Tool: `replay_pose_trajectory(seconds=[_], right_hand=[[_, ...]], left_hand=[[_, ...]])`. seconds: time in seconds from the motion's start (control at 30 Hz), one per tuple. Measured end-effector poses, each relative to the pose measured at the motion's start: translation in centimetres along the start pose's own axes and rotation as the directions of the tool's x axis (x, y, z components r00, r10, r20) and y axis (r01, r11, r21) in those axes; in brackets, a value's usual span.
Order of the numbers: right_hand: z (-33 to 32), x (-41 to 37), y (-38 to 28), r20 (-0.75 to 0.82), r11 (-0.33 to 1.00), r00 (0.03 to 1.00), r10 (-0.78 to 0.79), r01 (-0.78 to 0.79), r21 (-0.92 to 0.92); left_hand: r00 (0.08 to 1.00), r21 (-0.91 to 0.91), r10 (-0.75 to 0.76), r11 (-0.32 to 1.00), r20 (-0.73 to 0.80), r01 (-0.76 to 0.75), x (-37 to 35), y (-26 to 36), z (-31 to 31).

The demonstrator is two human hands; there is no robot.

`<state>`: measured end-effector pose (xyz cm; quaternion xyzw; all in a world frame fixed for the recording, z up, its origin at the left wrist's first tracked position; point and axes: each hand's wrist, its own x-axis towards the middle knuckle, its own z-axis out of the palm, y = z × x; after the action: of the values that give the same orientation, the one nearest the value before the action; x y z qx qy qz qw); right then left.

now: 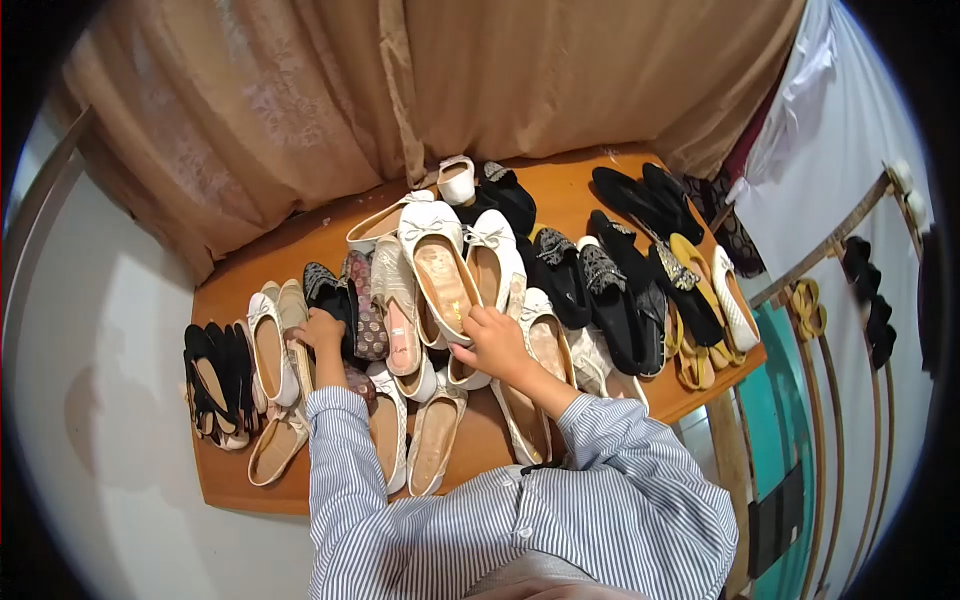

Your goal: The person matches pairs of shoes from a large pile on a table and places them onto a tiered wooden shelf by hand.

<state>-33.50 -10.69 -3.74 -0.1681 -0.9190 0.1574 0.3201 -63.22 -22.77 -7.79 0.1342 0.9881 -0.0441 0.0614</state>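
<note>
My right hand (495, 345) grips the heel end of a white ballet flat (433, 222), its bow toe pointing away from me. That flat lies on top of other white flats, including a bow-toed one (492, 232) beside it. My left hand (322, 330) is closed at the edge of a beige flat (292, 305) on the left; its fingertips are partly hidden. Touching close by is a black shoe with a glittery toe (320, 283). Between my hands stand a brown polka-dot shoe (368, 310) and a pale pink-lined flat (400, 335).
The orange-brown tabletop (235, 295) carries many shoes. Black flats (208, 375) cluster at the left; black loafers (612, 310) and yellow flats (695, 365) sit at the right. A brown curtain (560, 80) hangs behind. A wooden rack (815, 260) stands right of the table.
</note>
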Motion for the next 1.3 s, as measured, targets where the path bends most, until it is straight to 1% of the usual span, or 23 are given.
replay_pose_trajectory(seconds=[0.1, 0.13, 0.17, 0.23, 0.27, 0.3, 0.37, 0.43, 0.47, 0.53, 0.57, 0.6, 0.67, 0.7, 0.77, 0.83, 0.87, 0.9, 0.97, 1.03, 1.07, 1.2, 1.3], right_hand=[[-0.4, 0.1, 0.0, 0.034, 1.000, 0.999, 0.009, -0.010, 0.004], [-0.6, 0.1, 0.1, 0.004, 0.999, 1.000, -0.012, 0.011, 0.041], [-0.9, 0.0, 0.2, -0.020, 0.996, 0.999, -0.035, 0.036, 0.077], [-3.2, -0.1, -0.1, -0.062, 0.992, 0.997, -0.042, 0.048, 0.115], [-4.5, -0.2, 0.4, -0.184, 0.994, 0.982, -0.053, 0.069, 0.083], [-5.6, -0.3, 1.0, -0.303, 0.995, 0.951, -0.066, 0.085, 0.049], [-7.6, -0.4, 2.9, -0.403, 0.988, 0.903, 0.150, -0.154, 0.023], [-8.2, -1.3, 7.2, -0.434, 0.927, 0.850, 0.298, -0.366, -0.081], [-9.2, -2.0, 8.4, -0.400, 0.860, 0.813, 0.423, -0.499, -0.105], [-10.7, -3.1, 10.2, -0.327, 0.669, 0.688, 0.648, -0.719, -0.188], [-11.4, -3.7, 10.7, -0.291, 0.550, 0.602, 0.743, -0.798, -0.246], [-12.1, -4.1, 11.0, -0.186, 0.458, 0.508, 0.841, -0.851, -0.258], [-12.9, -5.0, 11.8, 0.002, 0.314, 0.331, 0.944, -0.893, -0.322], [-13.0, -5.4, 12.3, 0.006, 0.321, 0.337, 0.941, -0.890, -0.324], [-12.6, -6.4, 13.6, 0.181, 0.299, 0.249, 0.952, -0.887, -0.352], [-12.5, -6.9, 14.4, 0.183, 0.328, 0.281, 0.942, -0.885, -0.329], [-12.9, -6.7, 14.2, 0.167, 0.343, 0.306, 0.937, -0.893, -0.292], [-13.5, -6.3, 13.8, 0.152, 0.359, 0.329, 0.932, -0.898, -0.253], [-14.5, -5.3, 11.9, 0.122, 0.381, 0.362, 0.924, -0.896, -0.226], [-15.5, -4.2, 10.6, 0.007, 0.459, 0.464, 0.886, -0.874, -0.162], [-15.8, -3.4, 9.9, 0.009, 0.462, 0.467, 0.884, -0.872, -0.163], [-15.1, 1.3, 6.2, -0.110, 0.723, 0.715, 0.690, -0.684, 0.096], [-10.1, 4.2, 6.7, -0.264, 0.891, 0.852, 0.452, -0.420, 0.171]], left_hand=[[0.993, -0.011, 0.057, 0.998, 0.104, -0.056, 0.6, -0.7, 0.0], [0.997, -0.025, 0.075, 0.997, -0.006, -0.075, 0.7, -1.1, 0.6], [0.997, -0.020, 0.076, 0.997, -0.004, -0.076, 1.2, -1.4, 1.0], [0.966, -0.292, -0.068, 0.956, -0.248, -0.007, 1.7, -2.0, 1.5], [0.918, -0.384, -0.078, 0.919, -0.390, -0.085, 1.6, -2.3, 1.3], [0.895, -0.481, -0.105, 0.867, -0.434, -0.131, 0.6, -2.4, -0.5], [0.870, -0.566, -0.145, 0.806, -0.471, -0.173, 0.6, -2.7, -2.2], [0.700, -0.553, -0.146, 0.732, -0.699, -0.399, 1.6, -3.7, -2.7], [0.700, -0.553, -0.152, 0.735, -0.698, -0.392, 1.5, -3.5, -3.3], [0.795, -0.795, -0.193, 0.364, -0.574, -0.486, 1.2, -3.1, -4.1], [0.795, -0.796, -0.202, 0.368, -0.572, -0.480, 1.6, -2.6, -3.8], [0.808, -0.820, -0.182, 0.266, -0.560, -0.507, 2.7, -2.0, -2.5], [0.853, -0.865, -0.141, 0.094, -0.502, -0.493, 0.6, -1.0, -3.2], [0.884, -0.891, -0.118, 0.028, -0.453, -0.453, -2.3, 0.5, -4.7], [0.932, -0.917, -0.050, -0.165, -0.359, -0.362, -4.5, 2.7, -5.2], [0.946, -0.925, -0.021, -0.201, -0.325, -0.322, -6.1, 4.7, -4.9], [0.923, -0.916, -0.053, -0.118, -0.380, -0.384, -6.5, 5.8, -4.4], [0.935, -0.912, -0.013, -0.217, -0.354, -0.348, -7.0, 6.7, -4.2], [0.925, -0.901, 0.028, -0.241, -0.378, -0.361, -7.8, 8.1, -3.7], [0.908, -0.881, 0.044, -0.267, -0.416, -0.391, -7.7, 9.0, -2.9], [0.896, -0.871, 0.007, -0.238, -0.445, -0.430, -7.8, 9.3, -2.8], [0.899, -0.872, -0.010, -0.237, -0.439, -0.428, -9.8, 9.2, -4.7], [0.858, -0.847, -0.035, -0.144, -0.513, -0.512, -10.6, 9.5, -4.8]])
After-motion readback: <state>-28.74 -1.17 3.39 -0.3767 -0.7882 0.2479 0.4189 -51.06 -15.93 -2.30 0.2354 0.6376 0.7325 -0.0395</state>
